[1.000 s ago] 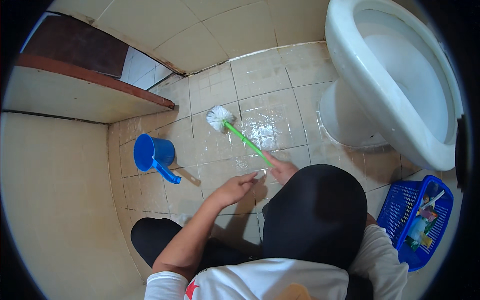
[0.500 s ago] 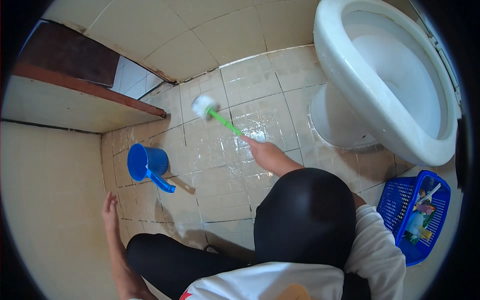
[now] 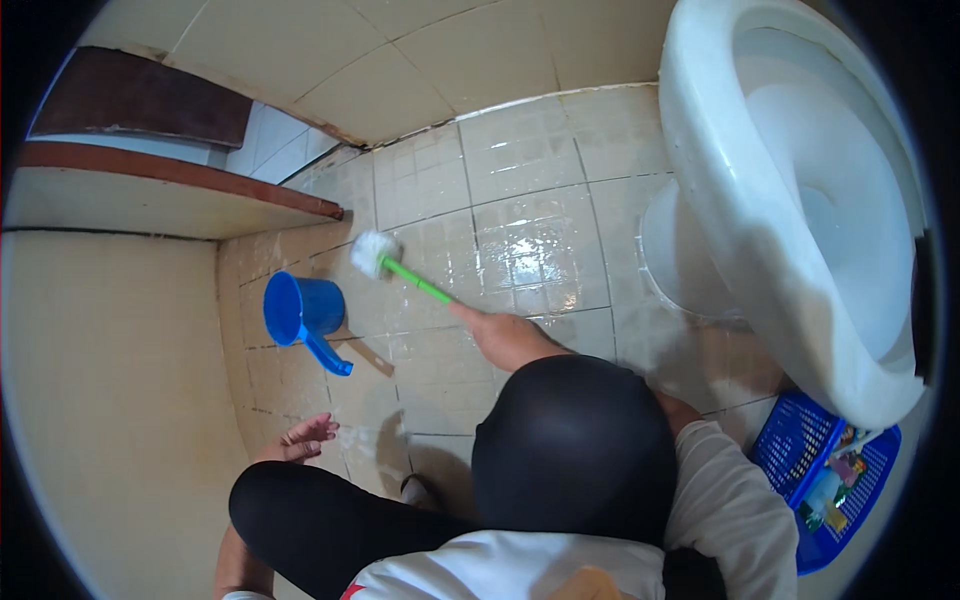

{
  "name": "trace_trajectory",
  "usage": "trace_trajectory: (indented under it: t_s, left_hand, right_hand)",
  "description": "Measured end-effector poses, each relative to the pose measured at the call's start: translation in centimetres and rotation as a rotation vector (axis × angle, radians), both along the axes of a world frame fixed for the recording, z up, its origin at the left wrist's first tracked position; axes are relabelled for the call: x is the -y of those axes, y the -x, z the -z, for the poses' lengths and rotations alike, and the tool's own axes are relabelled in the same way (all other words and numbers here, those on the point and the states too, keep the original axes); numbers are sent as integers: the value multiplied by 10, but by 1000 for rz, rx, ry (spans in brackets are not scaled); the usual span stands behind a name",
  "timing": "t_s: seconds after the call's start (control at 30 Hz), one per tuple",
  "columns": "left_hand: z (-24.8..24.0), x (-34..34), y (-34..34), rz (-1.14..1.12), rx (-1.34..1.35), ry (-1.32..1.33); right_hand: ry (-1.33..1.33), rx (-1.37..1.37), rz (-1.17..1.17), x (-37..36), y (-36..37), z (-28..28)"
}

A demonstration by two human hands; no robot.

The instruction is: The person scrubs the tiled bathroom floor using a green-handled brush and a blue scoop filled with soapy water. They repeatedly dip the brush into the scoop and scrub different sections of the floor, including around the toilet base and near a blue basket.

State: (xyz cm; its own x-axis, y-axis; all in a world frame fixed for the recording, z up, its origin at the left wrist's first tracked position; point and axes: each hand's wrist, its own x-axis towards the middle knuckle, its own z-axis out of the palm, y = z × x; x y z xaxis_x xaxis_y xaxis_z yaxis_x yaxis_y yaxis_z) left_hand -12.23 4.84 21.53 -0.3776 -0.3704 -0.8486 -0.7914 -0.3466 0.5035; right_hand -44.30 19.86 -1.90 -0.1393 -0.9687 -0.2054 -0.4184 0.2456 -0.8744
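Currently the right hand [image 3: 505,335] is closed around the green handle of a brush [image 3: 418,281], whose white bristle head is down at the wet tiled floor [image 3: 540,210], near the end of a door [image 3: 150,200]. The left hand [image 3: 308,437] is free, fingers loosely parted, beside the bent left knee [image 3: 290,500]. Near the bristles, to the left, a blue dipper [image 3: 322,305] stands upright. Farther right are a white toilet [image 3: 720,150] and, partly hidden behind its rim, a blue basket [image 3: 793,445] of small items [image 3: 845,470].
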Motion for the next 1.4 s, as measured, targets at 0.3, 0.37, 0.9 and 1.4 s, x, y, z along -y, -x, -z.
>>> trace_trajectory:
  t_s: [0.3,0.37,0.9,1.4]
  left_hand:
    - [-80,-16,73,12,-79,307]
    - [-63,-7,80,-1,-173,363]
    - [114,102,66,-615,168,110]
    - [168,84,95,-156,-333,184]
  right_hand:
    - [-58,-52,704,-20,92,2]
    - [-129,-28,555,-22,84,-9]
    - [-291,-88,448,-88,52,-31]
    - [-482,-5,857,-201,59,47]
